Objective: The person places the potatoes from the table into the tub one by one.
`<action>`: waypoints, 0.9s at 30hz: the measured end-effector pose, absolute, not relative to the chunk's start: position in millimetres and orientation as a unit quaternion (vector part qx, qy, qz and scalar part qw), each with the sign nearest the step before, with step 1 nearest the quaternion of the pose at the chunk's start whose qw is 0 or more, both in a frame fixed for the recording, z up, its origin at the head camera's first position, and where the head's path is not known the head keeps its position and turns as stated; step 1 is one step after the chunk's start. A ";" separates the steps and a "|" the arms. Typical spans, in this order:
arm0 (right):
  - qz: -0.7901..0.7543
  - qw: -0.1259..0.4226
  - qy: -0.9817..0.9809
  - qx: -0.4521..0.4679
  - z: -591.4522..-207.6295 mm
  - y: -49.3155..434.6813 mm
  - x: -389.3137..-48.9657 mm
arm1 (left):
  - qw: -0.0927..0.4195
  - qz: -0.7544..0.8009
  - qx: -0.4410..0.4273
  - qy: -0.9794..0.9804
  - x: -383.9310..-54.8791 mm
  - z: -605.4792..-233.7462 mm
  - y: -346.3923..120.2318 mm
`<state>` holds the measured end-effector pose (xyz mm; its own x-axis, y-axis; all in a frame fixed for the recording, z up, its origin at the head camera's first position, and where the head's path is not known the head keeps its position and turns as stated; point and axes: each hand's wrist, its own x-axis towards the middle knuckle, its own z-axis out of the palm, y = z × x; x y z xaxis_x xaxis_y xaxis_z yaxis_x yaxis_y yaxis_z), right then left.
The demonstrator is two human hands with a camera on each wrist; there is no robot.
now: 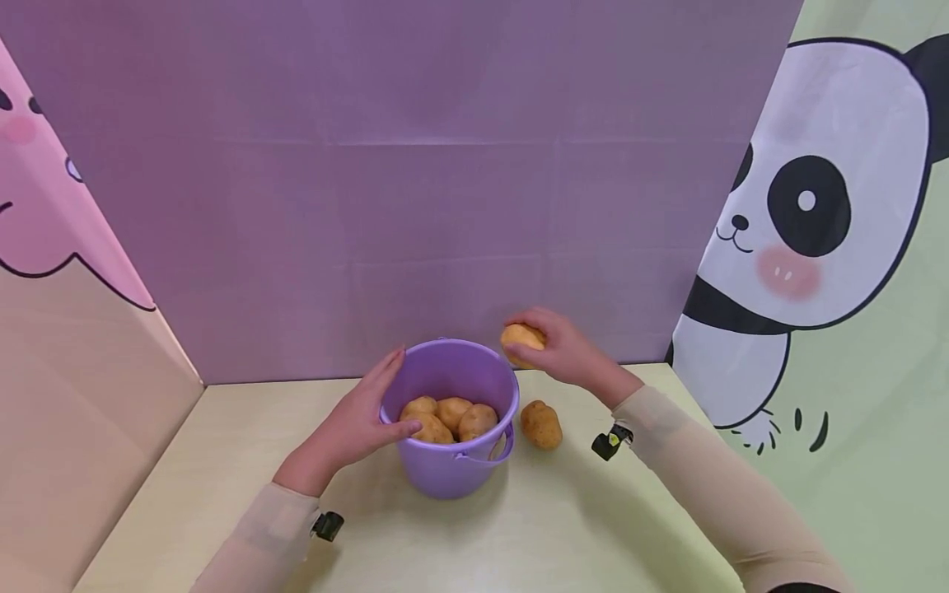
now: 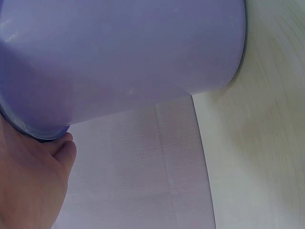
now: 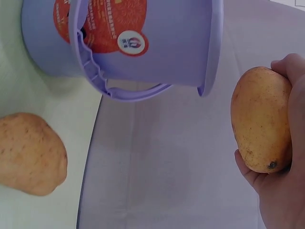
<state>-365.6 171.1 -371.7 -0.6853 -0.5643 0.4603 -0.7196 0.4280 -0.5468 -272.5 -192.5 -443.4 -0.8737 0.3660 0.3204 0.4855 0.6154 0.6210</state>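
Note:
A purple bucket (image 1: 445, 473) stands upright on the table, with several potatoes (image 1: 478, 420) inside it. My left hand (image 1: 363, 420) holds the bucket's left side at the rim, thumb along the front edge and fingers toward the back. In the left wrist view, that hand (image 2: 33, 179) is at the rim of the bucket (image 2: 143, 52). My right hand (image 1: 567, 350) grips a potato (image 1: 522, 339) above and to the right of the rim, apart from the bucket. Another potato (image 1: 541, 425) lies on the table just right of the bucket, also in the right wrist view (image 3: 31, 153).
The bucket's handle (image 1: 504, 451) hangs down on its right front side. A light wooden table (image 1: 415, 548) carries everything. Behind it rises a purple backdrop (image 1: 445, 206), with a panda-printed panel (image 1: 838, 272) on the right and a pink cartoon panel (image 1: 44, 206) on the left.

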 end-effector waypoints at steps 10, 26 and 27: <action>0.368 0.091 -0.828 0.413 -371.2 151.1 -365.6 | 0.083 -0.365 -0.237 -0.897 -272.3 -443.4 -190.8; 0.353 0.058 -0.824 0.439 -375.1 116.0 -364.0 | 0.071 -0.370 -0.228 -0.898 -270.7 -442.6 -191.1; 0.352 0.055 -0.825 0.439 -375.1 114.2 -364.0 | 0.071 -0.370 -0.229 -0.898 -270.8 -442.7 -191.3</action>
